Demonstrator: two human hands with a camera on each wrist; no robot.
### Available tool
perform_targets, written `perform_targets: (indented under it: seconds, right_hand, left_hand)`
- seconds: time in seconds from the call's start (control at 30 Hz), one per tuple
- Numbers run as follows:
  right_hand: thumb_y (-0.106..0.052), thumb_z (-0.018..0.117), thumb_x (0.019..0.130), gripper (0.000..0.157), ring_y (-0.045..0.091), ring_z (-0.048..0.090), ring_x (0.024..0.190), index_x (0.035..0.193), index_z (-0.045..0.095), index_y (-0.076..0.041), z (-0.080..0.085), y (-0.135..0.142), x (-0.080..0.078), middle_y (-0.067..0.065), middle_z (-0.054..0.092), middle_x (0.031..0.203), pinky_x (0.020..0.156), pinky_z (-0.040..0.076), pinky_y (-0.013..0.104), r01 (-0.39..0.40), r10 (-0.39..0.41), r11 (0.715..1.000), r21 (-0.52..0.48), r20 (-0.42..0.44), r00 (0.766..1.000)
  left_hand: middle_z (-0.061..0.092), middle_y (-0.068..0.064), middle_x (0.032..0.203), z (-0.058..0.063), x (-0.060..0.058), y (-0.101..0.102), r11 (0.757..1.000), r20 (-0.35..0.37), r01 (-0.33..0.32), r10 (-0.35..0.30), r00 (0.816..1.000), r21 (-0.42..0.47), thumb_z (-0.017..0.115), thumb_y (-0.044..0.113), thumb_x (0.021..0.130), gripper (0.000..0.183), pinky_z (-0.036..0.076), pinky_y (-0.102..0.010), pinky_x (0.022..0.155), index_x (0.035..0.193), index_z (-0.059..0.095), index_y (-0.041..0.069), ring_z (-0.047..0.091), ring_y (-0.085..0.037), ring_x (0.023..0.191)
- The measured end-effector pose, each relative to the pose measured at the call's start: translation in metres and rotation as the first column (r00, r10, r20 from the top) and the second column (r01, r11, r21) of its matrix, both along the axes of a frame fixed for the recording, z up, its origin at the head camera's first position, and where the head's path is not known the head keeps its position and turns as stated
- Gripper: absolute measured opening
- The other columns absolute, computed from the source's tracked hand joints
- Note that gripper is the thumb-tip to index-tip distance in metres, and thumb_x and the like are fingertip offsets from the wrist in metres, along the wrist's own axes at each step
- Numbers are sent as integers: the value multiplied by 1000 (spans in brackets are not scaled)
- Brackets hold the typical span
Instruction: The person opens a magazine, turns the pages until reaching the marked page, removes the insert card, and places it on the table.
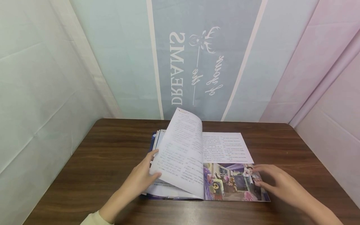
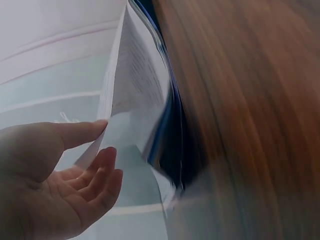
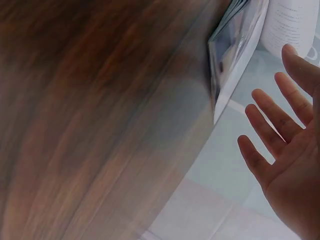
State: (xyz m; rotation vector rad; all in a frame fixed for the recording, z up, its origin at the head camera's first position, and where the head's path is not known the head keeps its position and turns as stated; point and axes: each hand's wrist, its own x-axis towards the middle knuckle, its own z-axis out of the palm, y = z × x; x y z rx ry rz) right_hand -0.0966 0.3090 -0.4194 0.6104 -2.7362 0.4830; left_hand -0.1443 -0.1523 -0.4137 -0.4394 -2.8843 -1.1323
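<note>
White page [image 1: 181, 153] lifted, pinched by left hand [image 1: 140, 176] | right hand [image 1: 281, 182] relaxed, fingers spread, near illustrated page [image 1: 232, 184]

Open book [image 1: 207, 156] near the far edge of the wooden table [image 1: 112, 143]: printed leaf [image 1: 181, 153] raised and curved; right-hand page [image 1: 227, 147] flat, text above colour illustration [image 1: 232, 182].

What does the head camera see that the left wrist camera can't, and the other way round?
Only the head view shows the right hand, the colourful cartoon picture on the right-hand side, and the big backwards word DREAMS.

Only the left wrist view shows the palm side of the left hand and a side-on look into the gap under the lifted page.

Both show the left hand holding that page, the book, the brown table and the pale cloth backdrop.
</note>
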Motion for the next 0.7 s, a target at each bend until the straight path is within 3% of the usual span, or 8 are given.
perform_targets:
  seconds: [0.1,0.13,0.33,0.4,0.57,0.7]
  right_hand:
    - [-21,90,68,48,17,62,105,113,71,-22,-4,6,1,-3,68,115,95,27,0,-13,13,1000,3,-5,1000]
    - [-22,90,68,50,17,62,105,113,71,-21,-5,8,2,-3,68,115,94,33,4,-10,10,1000,13,-1,1000]
    - [-24,92,62,59,12,62,105,116,69,-18,-13,17,4,-1,68,115,93,36,4,-44,44,999,18,4,999]
    - [-20,94,59,62,7,60,108,116,69,-16,-18,21,3,0,68,114,95,27,-1,-81,81,997,-8,-13,997]
    - [-16,94,55,65,-2,51,115,114,68,-20,-23,26,4,3,66,118,98,22,0,-132,131,991,-30,-22,991]
    - [-16,94,54,66,-6,45,121,114,68,-23,-26,28,5,3,64,124,100,19,0,-144,144,989,-26,-16,989]
  left_hand:
    - [61,-16,126,-1,-1,-7,999,-11,13,-13,1000,-33,80,5,82,77,55,-33,71,147,39,6,64,-21,94]
    - [62,-15,125,-1,-1,-10,999,-9,18,-19,1000,-43,80,5,82,76,55,-33,72,146,41,6,64,-20,95]
    - [61,-15,128,-1,-1,-20,993,33,54,-51,998,-106,81,6,81,65,55,-41,87,139,51,4,63,-24,105]
    - [59,-16,131,-2,0,-22,990,55,73,-67,996,-123,81,7,82,63,53,-44,91,138,53,3,63,-27,109]
    - [57,-18,136,-4,1,-27,984,111,107,-92,990,-143,81,9,81,63,48,-51,98,137,54,3,58,-33,119]
    - [60,-16,132,-6,1,-30,982,147,112,-89,985,-153,83,12,80,64,47,-53,98,136,55,4,59,-31,116]
